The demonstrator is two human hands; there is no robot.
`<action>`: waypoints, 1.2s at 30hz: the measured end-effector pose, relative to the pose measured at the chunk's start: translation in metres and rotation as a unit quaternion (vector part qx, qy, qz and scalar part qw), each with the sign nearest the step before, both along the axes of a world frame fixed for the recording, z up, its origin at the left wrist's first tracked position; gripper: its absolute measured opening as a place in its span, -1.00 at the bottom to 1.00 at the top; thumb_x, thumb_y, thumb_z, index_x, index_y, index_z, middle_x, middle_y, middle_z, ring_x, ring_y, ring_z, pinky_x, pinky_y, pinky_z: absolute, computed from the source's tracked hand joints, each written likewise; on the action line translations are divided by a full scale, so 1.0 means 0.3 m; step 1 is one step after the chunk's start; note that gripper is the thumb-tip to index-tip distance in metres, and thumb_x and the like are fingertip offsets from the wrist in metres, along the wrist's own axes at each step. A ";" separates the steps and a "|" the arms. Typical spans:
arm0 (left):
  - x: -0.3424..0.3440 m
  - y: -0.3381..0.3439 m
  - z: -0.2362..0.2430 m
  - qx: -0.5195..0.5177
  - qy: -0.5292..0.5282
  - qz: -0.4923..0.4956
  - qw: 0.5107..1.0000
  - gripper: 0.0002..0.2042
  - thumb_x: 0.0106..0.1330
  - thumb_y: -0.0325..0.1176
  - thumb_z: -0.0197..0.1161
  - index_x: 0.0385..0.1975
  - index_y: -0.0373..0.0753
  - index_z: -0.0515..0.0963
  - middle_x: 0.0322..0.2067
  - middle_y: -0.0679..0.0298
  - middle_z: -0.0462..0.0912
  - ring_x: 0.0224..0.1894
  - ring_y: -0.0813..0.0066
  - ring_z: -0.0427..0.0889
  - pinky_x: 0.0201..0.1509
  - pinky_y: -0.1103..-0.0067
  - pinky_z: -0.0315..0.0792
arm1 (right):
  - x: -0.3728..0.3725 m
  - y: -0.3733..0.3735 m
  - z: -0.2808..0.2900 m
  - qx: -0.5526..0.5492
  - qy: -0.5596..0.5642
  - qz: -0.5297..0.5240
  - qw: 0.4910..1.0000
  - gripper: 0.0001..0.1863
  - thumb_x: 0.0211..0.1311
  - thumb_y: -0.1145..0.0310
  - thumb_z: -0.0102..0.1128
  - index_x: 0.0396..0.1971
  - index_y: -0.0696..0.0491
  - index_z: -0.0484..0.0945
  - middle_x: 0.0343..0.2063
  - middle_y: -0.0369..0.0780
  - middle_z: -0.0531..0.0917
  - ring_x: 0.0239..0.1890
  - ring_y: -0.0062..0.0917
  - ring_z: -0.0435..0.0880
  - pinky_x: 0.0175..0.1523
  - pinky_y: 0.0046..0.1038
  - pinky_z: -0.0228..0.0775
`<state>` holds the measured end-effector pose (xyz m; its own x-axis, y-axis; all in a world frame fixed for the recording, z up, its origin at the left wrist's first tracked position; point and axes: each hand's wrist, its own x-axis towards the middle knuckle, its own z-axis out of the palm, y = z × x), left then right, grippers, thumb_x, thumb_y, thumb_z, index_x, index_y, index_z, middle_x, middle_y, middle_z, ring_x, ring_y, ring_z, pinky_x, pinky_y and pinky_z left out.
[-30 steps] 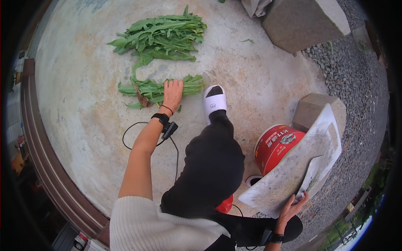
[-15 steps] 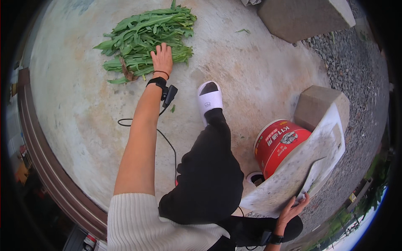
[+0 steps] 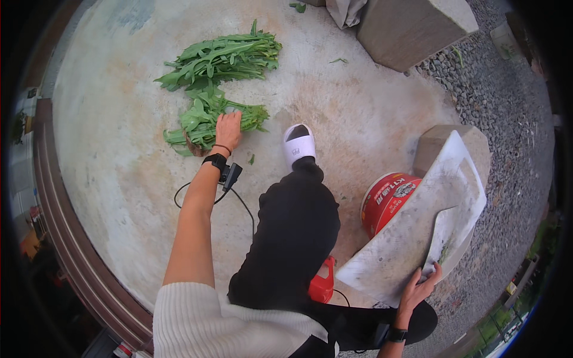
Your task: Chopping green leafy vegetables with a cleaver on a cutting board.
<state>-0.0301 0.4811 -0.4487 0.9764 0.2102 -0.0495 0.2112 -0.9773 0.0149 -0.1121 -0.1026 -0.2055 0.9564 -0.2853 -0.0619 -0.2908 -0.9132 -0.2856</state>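
Observation:
Long leafy greens lie on the concrete in two bunches. My left hand (image 3: 228,128) is closed round the stem side of the nearer bunch (image 3: 203,119), which has a brown withered leaf at its near side. The farther bunch (image 3: 230,56) lies just beyond it, its leaf tips pointing left. At the lower right, my right hand (image 3: 416,289) grips a grey-bladed knife (image 3: 440,237) at its near end; the handle is mostly hidden by the fingers. The blade rests along a stained white cutting board (image 3: 382,262), which leans at a tilt.
A red bucket (image 3: 382,201) and a concrete block (image 3: 433,146) stand under the board. My foot in a pale slipper (image 3: 299,146) is between the greens and bucket. A larger block (image 3: 412,30) stands far right beside gravel (image 3: 507,113). A red plastic object (image 3: 323,280) sits by my leg.
My left hand has closed on the nearer greens and drawn them toward me, splitting the pile in two. The right hand still holds the knife on the board.

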 end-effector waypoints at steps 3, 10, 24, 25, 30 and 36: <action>0.009 0.062 0.102 -0.071 0.018 0.047 0.996 -0.68 0.02 -0.53 0.16 -0.16 -0.22 0.44 -0.27 0.06 0.57 -0.10 0.10 0.52 0.12 0.29 0.31 | 0.006 0.019 -0.001 0.006 -0.043 0.038 0.998 -0.52 0.15 0.44 0.08 0.10 0.19 0.28 -0.15 0.02 0.47 -0.17 -0.19 0.46 -0.03 -0.32 0.27; 0.074 0.243 0.422 -0.299 -0.059 0.102 0.947 -0.61 0.06 -0.39 0.27 -0.06 -0.32 0.48 -0.15 -0.11 0.58 -0.04 -0.09 0.51 0.04 0.29 0.38 | 0.024 0.046 0.012 0.042 -0.045 0.017 0.998 -0.51 0.16 0.42 0.11 0.10 0.19 0.27 -0.08 0.07 0.48 -0.13 -0.04 0.49 -0.02 -0.26 0.30; 0.262 -0.353 1.605 -0.496 -0.164 -0.084 0.849 -0.62 0.23 -0.40 0.26 0.04 -0.32 0.44 -0.07 0.31 0.56 -0.04 0.51 0.48 0.06 0.52 0.37 | -0.028 -0.005 0.066 -0.033 -0.014 0.072 0.997 -0.42 -0.07 0.28 0.36 0.01 0.02 0.39 -0.30 -0.07 0.55 -0.21 -0.13 0.51 -0.18 -0.19 0.38; 0.257 -0.437 1.663 -0.492 -0.173 -0.114 0.846 -0.62 0.22 -0.43 0.25 0.04 -0.32 0.43 -0.07 0.29 0.56 -0.05 0.50 0.49 0.04 0.52 0.39 | -0.026 -0.004 0.079 -0.015 0.014 0.059 0.998 -0.47 -0.07 0.27 0.36 -0.04 0.03 0.42 -0.30 -0.07 0.56 -0.19 -0.14 0.51 -0.19 -0.17 0.39; 0.235 -0.782 1.756 -0.523 -0.184 -0.213 0.805 -0.66 0.23 -0.44 0.23 0.01 -0.33 0.45 -0.11 0.25 0.57 -0.09 0.47 0.52 0.01 0.53 0.42 | -0.018 -0.037 0.149 0.047 -0.121 0.098 0.987 -0.55 -0.01 0.24 0.33 -0.10 0.09 0.51 -0.31 -0.07 0.58 -0.18 -0.16 0.52 -0.16 -0.22 0.38; 0.224 -1.085 1.743 -0.342 -0.084 -0.352 0.867 -0.69 0.20 -0.44 0.18 -0.06 -0.38 0.44 -0.23 0.12 0.60 -0.18 0.34 0.56 -0.06 0.48 0.42 | 0.087 -0.076 0.369 0.240 -0.174 0.137 0.945 -0.58 0.14 0.19 0.21 -0.06 0.12 0.52 -0.40 -0.13 0.60 -0.26 -0.37 0.56 -0.10 -0.34 0.35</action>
